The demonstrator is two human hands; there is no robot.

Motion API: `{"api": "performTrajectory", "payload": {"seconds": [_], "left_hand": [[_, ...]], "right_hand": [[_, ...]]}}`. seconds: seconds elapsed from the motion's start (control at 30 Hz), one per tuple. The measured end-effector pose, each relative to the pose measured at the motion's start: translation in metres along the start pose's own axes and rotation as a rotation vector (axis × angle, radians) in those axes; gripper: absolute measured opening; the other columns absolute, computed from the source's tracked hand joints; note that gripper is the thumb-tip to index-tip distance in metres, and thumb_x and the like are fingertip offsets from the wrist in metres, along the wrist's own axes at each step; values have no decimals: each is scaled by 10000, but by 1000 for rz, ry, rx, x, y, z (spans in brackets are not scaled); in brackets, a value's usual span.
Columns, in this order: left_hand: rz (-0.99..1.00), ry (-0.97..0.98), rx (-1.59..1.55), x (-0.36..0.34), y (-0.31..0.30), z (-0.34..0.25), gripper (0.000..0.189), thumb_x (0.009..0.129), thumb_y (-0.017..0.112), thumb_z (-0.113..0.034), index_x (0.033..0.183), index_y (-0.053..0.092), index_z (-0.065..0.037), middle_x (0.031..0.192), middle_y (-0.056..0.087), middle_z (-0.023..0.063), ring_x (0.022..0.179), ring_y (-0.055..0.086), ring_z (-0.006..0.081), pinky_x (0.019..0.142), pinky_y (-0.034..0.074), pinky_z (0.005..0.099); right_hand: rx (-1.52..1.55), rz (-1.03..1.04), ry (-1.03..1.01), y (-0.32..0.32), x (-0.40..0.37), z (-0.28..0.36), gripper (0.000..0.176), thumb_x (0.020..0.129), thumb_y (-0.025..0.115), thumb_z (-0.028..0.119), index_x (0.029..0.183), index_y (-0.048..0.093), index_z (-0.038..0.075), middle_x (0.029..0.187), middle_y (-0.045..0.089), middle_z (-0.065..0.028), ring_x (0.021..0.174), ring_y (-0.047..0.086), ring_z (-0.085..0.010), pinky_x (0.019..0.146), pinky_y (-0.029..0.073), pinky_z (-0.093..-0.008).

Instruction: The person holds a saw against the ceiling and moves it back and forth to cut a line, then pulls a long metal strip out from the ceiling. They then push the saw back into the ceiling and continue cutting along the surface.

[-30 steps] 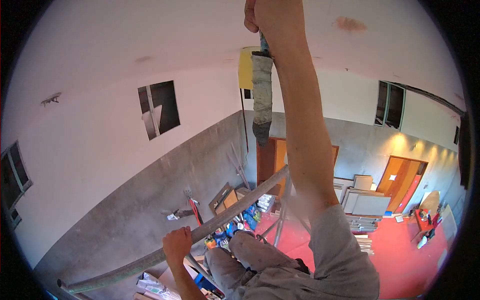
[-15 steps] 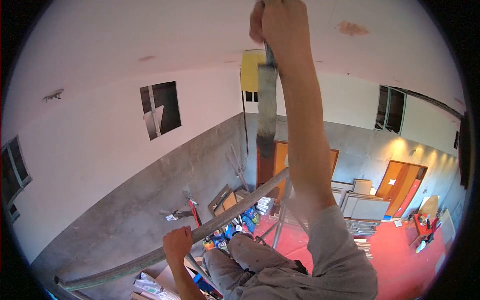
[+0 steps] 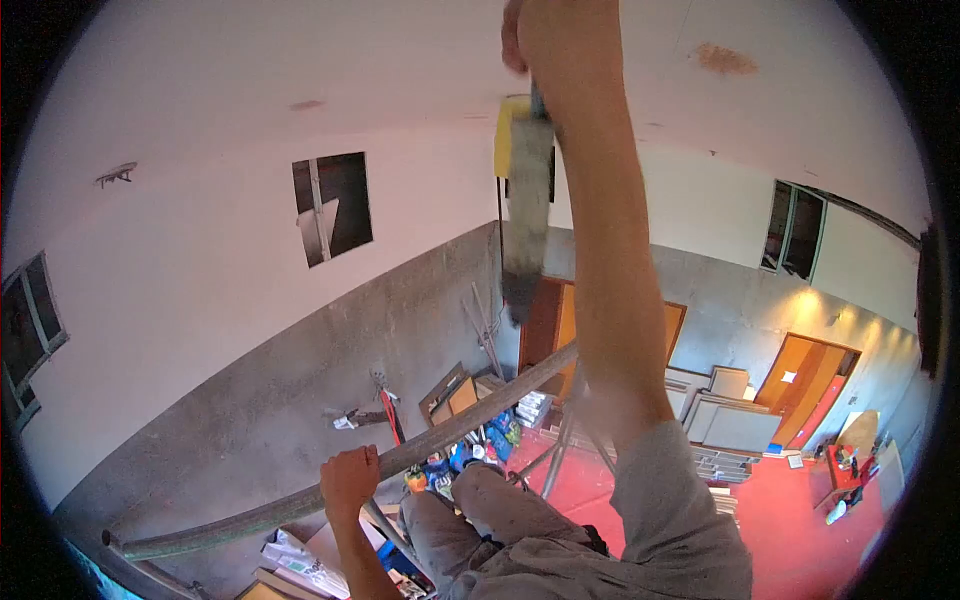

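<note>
At the top centre, my right hand point(image 3: 560, 40) is raised close to the ceiling, its fingers closed round the dark handle of a long tool. The tool's worn grey blade point(image 3: 528, 200) hangs down below the hand, its tip dark; its exact kind is unclear. Behind the blade, a yellow panel point(image 3: 504, 140) is partly hidden. Lower left, my left hand point(image 3: 350, 482) grips a round metal scaffold rail point(image 3: 440, 436) that slopes up to the right.
Scaffold legs point(image 3: 562, 448) stand below me, above a red floor point(image 3: 790, 520). Boxes and bags lie by the grey wall point(image 3: 300, 400). Stacked boards point(image 3: 728, 424) lean near an orange door point(image 3: 806, 385). Brown patches mark the ceiling point(image 3: 400, 50).
The view has shifted slightly, moving the room a little rightward in the picture. The blade has tilted, its tip swinging slightly left. My left hand still holds the rail.
</note>
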State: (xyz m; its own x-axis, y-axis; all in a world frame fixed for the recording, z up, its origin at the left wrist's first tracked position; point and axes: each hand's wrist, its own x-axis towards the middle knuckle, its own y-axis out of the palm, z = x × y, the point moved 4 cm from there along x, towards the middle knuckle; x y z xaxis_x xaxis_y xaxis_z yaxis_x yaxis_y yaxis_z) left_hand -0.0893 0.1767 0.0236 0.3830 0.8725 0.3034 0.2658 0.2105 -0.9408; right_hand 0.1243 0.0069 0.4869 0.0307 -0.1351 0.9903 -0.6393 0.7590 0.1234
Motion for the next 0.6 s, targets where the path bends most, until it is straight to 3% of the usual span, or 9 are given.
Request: {"api": "performTrajectory", "payload": {"seconds": [0.07,0.23,0.3,0.33,0.4,0.43,0.5,0.57,0.6], "left_hand": [[-7,-8,-15,-2,-1,-2,431,962,401,-357,834,697,-70,804,683,195,766,669,388,719,500,529],[-34,-6,-35,-4,-9,-2,423,959,405,-353,830,695,-73,795,683,194,769,669,387,720,493,538],[-33,-12,-39,-4,-6,-2,424,959,401,-354,833,694,-75,798,684,194,777,670,386,733,491,542],[-26,-10,-36,-4,-6,-2,424,958,402,-354,829,693,-75,796,684,194,774,669,386,729,495,539],[-15,-7,-33,-2,-3,0,424,955,404,-355,821,691,-74,792,683,194,769,669,388,720,502,532],[-5,2,-25,-2,-1,1,422,954,405,-354,821,692,-74,793,683,194,767,669,389,717,505,527],[-1,12,-20,1,1,1,419,954,408,-353,822,694,-76,797,682,194,763,669,390,710,511,517],[4,-3,-13,-2,-2,3,425,954,402,-363,838,691,-73,798,684,190,768,669,390,715,513,515],[2,-9,-15,-1,-3,0,428,954,400,-368,846,689,-71,799,684,188,771,669,391,718,514,514]], "right_hand": [[-108,-11,0,-4,-13,-7,362,973,364,164,883,618,-77,585,534,-109,474,524,-156,454,424,-312],[-248,-279,-385,14,0,-24,351,966,361,150,877,619,-71,627,561,-139,535,555,-177,507,448,-332],[-34,-23,-185,1,6,-28,340,962,371,143,881,617,-78,654,578,-166,570,571,-219,554,463,-357],[224,270,98,-23,6,3,335,959,378,140,886,617,-82,675,590,-183,597,582,-247,590,472,-374],[310,396,361,-23,1,16,328,952,383,134,896,617,-89,715,607,-209,641,596,-293,640,483,-396],[139,231,346,-6,-4,9,327,948,383,131,902,617,-92,733,613,-219,656,599,-311,655,485,-400],[-228,-38,-18,2,4,-9,325,941,379,125,911,617,-94,751,619,-224,659,602,-324,654,490,-398],[-604,-266,-678,12,13,-18,325,934,374,120,916,618,-94,750,620,-213,634,602,-316,623,496,-384],[-476,-231,-488,8,18,-27,321,933,374,115,916,617,-94,746,618,-211,623,598,-317,618,503,-381]]}}
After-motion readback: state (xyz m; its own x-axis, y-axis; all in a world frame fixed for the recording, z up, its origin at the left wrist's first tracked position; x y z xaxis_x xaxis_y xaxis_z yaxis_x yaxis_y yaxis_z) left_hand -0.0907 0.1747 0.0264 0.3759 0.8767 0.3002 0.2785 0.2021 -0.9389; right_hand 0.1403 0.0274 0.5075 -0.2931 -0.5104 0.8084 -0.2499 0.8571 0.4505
